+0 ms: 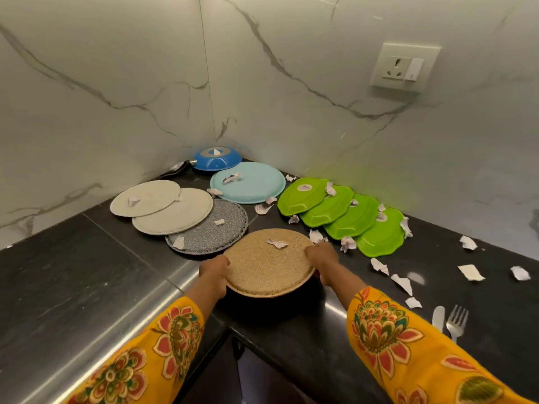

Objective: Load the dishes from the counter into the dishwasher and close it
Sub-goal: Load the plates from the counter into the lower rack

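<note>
Sleeves of yellow floral cloth are seen nearest the camera, one from each lower corner, leading to the two hands. The left hand [214,274] is curled round the left rim of the round tan speckled plate [269,262], and the right hand [322,262] is curled round its right rim, so the fingers of both are clamped on opposite edges of the same plate. The plate is held face down and roughly level, its near edge raised just above the black stone table [291,345], with a dark shadow beneath it; a torn paper scrap [277,243] is carried on its back. Being round, the plate has no long axis; it lies between the two hands, equally near both. The dishwasher is not in view, so the carry is judged to call for a turn away from this corner. To the right, near the table's edge, a steel fork [456,322] lies just beside a second steel piece that is cut off by the sleeve. Beyond the held plate, a grey speckled round plate [221,228] is overlapped by two cream round plates [172,211], and a row of four overlapping green scalloped plates [341,214] runs along the right. Farthest back lie a pale blue round plate [248,182] and an upturned blue pan [217,158] in the marble corner. Only the first dish is judged to be in hand.
</note>
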Tool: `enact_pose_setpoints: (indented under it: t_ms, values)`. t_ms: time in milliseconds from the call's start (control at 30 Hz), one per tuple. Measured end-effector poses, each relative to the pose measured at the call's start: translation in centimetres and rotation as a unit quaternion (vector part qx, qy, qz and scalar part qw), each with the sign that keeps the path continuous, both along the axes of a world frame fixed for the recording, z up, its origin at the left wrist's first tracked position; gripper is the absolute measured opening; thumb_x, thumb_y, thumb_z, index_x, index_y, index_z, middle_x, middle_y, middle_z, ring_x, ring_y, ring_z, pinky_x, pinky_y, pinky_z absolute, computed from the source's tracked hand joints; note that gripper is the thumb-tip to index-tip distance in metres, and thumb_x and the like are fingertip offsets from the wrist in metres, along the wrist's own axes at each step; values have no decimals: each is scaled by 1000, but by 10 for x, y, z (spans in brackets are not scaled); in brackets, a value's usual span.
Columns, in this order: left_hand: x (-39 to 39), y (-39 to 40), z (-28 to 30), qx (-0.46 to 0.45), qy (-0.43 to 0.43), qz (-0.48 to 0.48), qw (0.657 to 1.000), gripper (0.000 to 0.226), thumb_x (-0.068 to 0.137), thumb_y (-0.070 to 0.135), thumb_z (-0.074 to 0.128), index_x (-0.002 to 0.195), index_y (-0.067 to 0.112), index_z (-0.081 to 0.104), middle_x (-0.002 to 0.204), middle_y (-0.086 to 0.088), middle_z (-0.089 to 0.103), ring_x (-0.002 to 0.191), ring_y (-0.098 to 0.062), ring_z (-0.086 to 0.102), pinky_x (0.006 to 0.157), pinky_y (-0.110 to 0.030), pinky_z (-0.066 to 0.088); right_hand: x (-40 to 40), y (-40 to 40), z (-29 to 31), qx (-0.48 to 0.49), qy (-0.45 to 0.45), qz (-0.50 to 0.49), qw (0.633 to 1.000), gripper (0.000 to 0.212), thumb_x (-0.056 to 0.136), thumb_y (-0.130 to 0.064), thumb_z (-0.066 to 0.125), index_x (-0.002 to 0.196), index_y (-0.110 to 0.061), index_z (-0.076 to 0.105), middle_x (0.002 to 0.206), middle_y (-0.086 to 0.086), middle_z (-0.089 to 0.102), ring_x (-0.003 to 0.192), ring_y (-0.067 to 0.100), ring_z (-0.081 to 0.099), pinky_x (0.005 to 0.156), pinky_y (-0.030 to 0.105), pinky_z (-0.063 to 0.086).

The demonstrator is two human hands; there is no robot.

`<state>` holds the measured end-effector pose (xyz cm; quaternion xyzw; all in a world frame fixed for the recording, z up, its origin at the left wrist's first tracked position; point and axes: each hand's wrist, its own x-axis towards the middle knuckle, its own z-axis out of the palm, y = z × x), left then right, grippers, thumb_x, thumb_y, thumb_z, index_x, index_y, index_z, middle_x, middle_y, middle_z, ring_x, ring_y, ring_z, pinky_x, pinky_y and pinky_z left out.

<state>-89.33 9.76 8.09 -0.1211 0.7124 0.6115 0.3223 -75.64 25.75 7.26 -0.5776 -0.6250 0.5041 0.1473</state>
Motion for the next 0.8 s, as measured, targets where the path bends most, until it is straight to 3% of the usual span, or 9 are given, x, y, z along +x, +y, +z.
enact_pose_setpoints:
  t_ms: [67, 167, 300, 367, 500, 567, 633, 733, 800]
  values:
    - [9, -5, 5, 19, -22, -32, 999, 5, 86, -4, 48, 86, 1, 49, 84, -12, 51, 68, -23, 51, 60, -29, 43, 12, -4, 12, 10, 6, -7, 1000, 35, 76, -21, 52, 109, -8, 53, 100, 15, 52, 92, 26, 52, 74, 37, 45]
    - [24, -13, 17, 39, -57, -75, 995, 6, 88, 1, 47, 87, 6, 49, 75, -8, 52, 58, -17, 49, 49, -24, 36, 35, -14, 26, 2, 26, -36, 999, 46, 80, -12, 53, 125, -6, 47, 74, 6, 42, 79, 22, 45, 55, 31, 38]
    - [51, -20, 28, 52, -97, -121, 986, 13, 87, 5, 42, 75, 10, 41, 69, -4, 44, 53, -12, 42, 42, -19, 33, 77, -35, 46, -29, 85, -119, 989, 7, 85, -11, 53, 89, -9, 47, 61, 4, 35, 49, 18, 35, 45, 23, 25]
    - [70, -22, 33, 66, -110, -132, 983, 19, 85, 6, 38, 68, 13, 35, 65, -2, 39, 50, -11, 39, 35, -14, 31, 103, -47, 57, -54, 133, -159, 977, 15, 87, -6, 48, 75, -9, 41, 59, 6, 34, 44, 15, 31, 41, 17, 22]
    - [117, -27, 38, 79, -119, -165, 976, 25, 87, 5, 36, 63, 12, 37, 60, -2, 42, 25, -10, 42, 28, -7, 27, 155, -78, 70, -47, 188, -215, 957, 16, 86, -6, 47, 71, -11, 42, 46, 5, 39, 25, 9, 34, 36, 12, 22]
    - [143, -28, 35, 78, -122, -192, 971, 26, 92, 6, 35, 68, 8, 43, 65, -5, 48, 32, -13, 50, 27, -8, 30, 184, -91, 70, -35, 187, -238, 953, 17, 86, -7, 48, 70, -11, 45, 41, 4, 42, 25, 9, 38, 37, 15, 26]
    - [165, -26, 29, 71, -126, -215, 966, 22, 95, 8, 36, 76, 7, 47, 69, -6, 50, 50, -15, 50, 29, -7, 31, 213, -103, 72, -26, 195, -270, 942, 12, 87, -8, 49, 75, -9, 49, 49, 5, 47, 34, 11, 43, 37, 16, 29]
    - [194, -17, 20, 76, -129, -247, 957, 16, 95, 12, 36, 86, 11, 50, 73, -4, 52, 57, -12, 49, 32, -7, 32, 256, -121, 76, -5, 209, -308, 928, 15, 90, -9, 49, 75, -9, 53, 59, 5, 47, 40, 10, 46, 35, 15, 30]
    - [215, -11, 17, 80, -137, -271, 949, 17, 95, 13, 36, 94, 10, 53, 78, -5, 55, 62, -15, 54, 42, -16, 45, 284, -129, 75, 12, 222, -326, 919, 21, 88, -7, 48, 68, -10, 51, 57, 5, 44, 41, 11, 43, 36, 14, 30]
